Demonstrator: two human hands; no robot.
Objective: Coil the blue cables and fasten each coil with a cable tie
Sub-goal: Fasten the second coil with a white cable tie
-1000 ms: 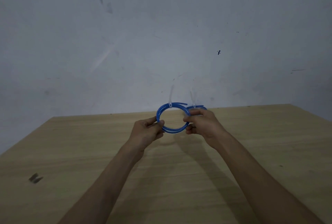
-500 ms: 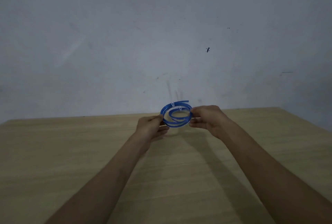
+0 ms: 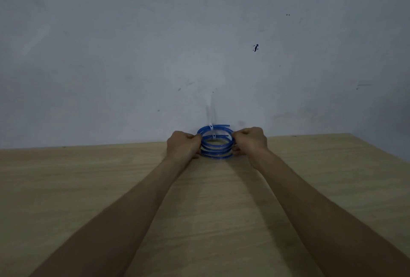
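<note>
Light wooden worktop (image 3: 111, 188) spreads wide left and right of both forearms. Left hand (image 3: 183, 145) and right hand (image 3: 249, 141), fingers curled, grip opposite sides of stacked blue plastic cable coils (image 3: 216, 153). Coils round, loops spaced like spring, near worktop's far edge; resting on surface or not, cannot tell. Two white cable ties (image 3: 211, 130) on top arcs, tails upright. Grey wall (image 3: 133, 54) behind far edge.

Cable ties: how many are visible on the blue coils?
2. One cable tie sits on the upper coil's far rim; the second on the coil below. Left hand or right hand may hide more.
</note>
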